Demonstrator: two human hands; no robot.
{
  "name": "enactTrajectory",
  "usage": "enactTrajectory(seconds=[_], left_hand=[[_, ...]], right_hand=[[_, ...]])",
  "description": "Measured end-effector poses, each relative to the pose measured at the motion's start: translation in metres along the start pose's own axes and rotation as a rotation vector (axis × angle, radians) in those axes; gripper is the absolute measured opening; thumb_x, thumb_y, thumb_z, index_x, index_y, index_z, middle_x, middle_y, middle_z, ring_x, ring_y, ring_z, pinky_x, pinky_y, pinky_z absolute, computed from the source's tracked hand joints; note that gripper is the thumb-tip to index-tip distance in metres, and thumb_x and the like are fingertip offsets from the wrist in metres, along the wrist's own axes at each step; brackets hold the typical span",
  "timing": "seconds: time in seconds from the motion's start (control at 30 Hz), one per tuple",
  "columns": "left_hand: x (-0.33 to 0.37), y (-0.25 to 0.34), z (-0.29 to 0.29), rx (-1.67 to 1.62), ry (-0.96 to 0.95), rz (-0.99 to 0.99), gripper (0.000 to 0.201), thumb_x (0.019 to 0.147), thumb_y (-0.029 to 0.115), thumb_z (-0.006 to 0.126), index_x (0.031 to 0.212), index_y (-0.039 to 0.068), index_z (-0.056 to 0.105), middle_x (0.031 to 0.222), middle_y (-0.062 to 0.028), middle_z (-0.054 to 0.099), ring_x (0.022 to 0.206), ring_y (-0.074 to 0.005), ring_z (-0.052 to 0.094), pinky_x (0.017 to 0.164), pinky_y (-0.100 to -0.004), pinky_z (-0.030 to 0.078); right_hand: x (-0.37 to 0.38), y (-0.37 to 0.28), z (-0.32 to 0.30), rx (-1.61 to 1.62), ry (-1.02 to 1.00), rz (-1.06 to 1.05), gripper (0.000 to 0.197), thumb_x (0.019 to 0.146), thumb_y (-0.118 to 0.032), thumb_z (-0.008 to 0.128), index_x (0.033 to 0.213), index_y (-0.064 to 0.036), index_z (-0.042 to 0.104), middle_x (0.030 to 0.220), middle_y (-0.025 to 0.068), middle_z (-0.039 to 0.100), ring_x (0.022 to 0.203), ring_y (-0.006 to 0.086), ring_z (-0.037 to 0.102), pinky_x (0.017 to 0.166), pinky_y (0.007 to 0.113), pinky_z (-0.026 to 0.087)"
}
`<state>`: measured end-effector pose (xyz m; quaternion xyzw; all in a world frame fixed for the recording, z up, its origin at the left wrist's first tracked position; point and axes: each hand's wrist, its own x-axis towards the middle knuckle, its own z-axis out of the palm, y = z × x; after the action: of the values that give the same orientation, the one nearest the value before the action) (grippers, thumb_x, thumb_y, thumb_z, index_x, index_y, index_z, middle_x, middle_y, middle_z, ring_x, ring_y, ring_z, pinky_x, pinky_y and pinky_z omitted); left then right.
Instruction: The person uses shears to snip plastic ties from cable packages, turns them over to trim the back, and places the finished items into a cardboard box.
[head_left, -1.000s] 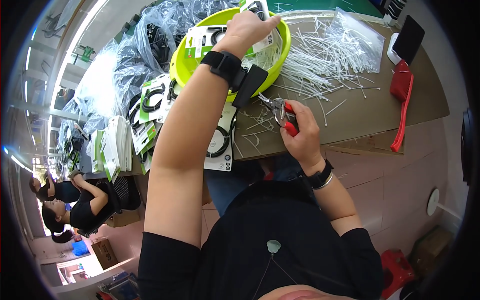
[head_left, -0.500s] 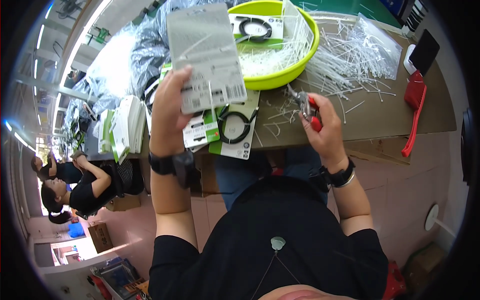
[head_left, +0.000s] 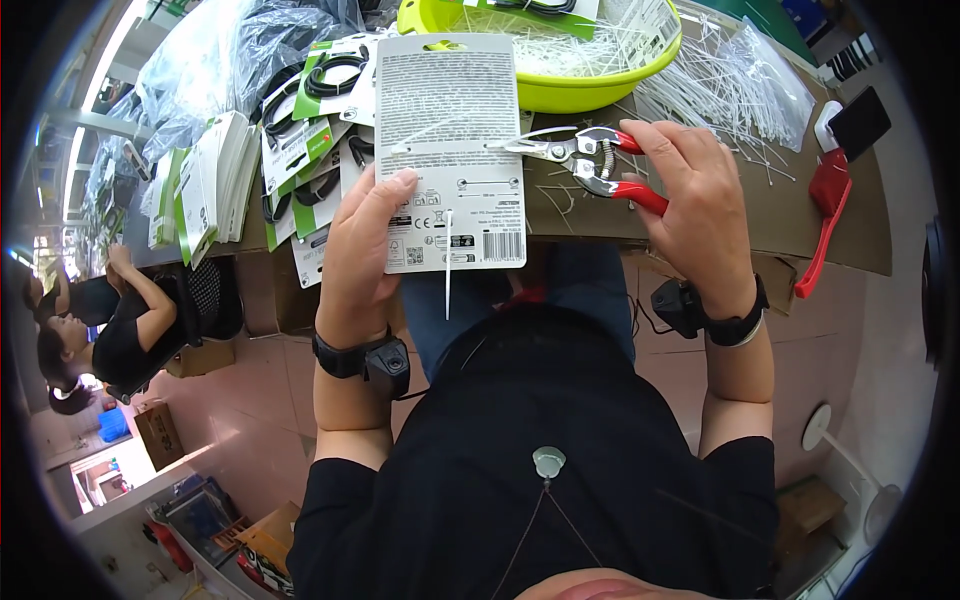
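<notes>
My left hand (head_left: 360, 245) grips a printed backing card (head_left: 450, 100) by its lower left side, thumb on the printed face, card raised in front of me. White cable ties are threaded through it; one tail (head_left: 448, 290) hangs below the lower edge, and others stick out across the middle. In my right hand (head_left: 700, 190) are red-handled pruning shears (head_left: 582, 150), their handles spread apart. The tips of the blades reach the card's right edge beside a tie. Whether the blades touch the tie, I cannot tell. What the card carries on its other side is hidden.
Behind the card stands a yellow-green basin (head_left: 560, 92) of white ties. Loose ties (head_left: 690, 90) and a clear bag (head_left: 770, 85) lie to its right, near a red-handled brush (head_left: 828, 200). Carded black cables (head_left: 335, 75) and stacked cards (head_left: 215, 175) lie left. A person (head_left: 140, 330) sits far left.
The card has come lower and closer, its printed face now flat toward me. My right hand has brought the shears up from the table to the card's right edge.
</notes>
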<state>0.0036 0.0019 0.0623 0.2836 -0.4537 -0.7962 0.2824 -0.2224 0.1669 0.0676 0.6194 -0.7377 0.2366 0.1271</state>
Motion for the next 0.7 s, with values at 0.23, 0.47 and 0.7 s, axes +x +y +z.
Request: enactTrajectory(seconds=[0.23, 0.47, 0.7], left_hand=[[-0.007, 0.000, 0.005, 0.006, -0.040, 0.018, 0.038, 0.094, 0.011, 0.047, 0.126, -0.008, 0.044, 0.112, -0.0181, 0.060, 0.094, -0.0200, 0.065, 0.081, -0.0298, 0.055], [-0.007, 0.000, 0.012, 0.109, -0.068, 0.030, 0.038, 0.094, 0.013, 0.047, 0.126, -0.007, 0.044, 0.114, -0.0161, 0.059, 0.098, -0.0176, 0.062, 0.083, -0.0289, 0.052], [-0.005, -0.007, 0.031, 0.153, -0.133, -0.007, 0.037, 0.095, 0.015, 0.047, 0.125, -0.007, 0.045, 0.113, -0.0137, 0.059, 0.098, -0.0149, 0.060, 0.084, -0.0273, 0.049]], right_hand=[[0.003, -0.003, -0.002, -0.010, -0.027, -0.019, 0.050, 0.069, -0.006, 0.071, 0.117, -0.0094, 0.060, 0.104, 0.0102, 0.061, 0.096, 0.0278, 0.057, 0.083, 0.038, 0.044], [0.003, 0.006, 0.003, 0.269, -0.055, 0.092, 0.045, 0.073, -0.007, 0.070, 0.117, -0.0092, 0.061, 0.099, 0.0119, 0.063, 0.090, 0.0286, 0.058, 0.077, 0.036, 0.047], [0.013, -0.009, -0.003, 0.027, 0.075, -0.097, 0.043, 0.074, -0.008, 0.070, 0.116, -0.0087, 0.062, 0.102, 0.0095, 0.062, 0.093, 0.0276, 0.057, 0.082, 0.038, 0.045]])
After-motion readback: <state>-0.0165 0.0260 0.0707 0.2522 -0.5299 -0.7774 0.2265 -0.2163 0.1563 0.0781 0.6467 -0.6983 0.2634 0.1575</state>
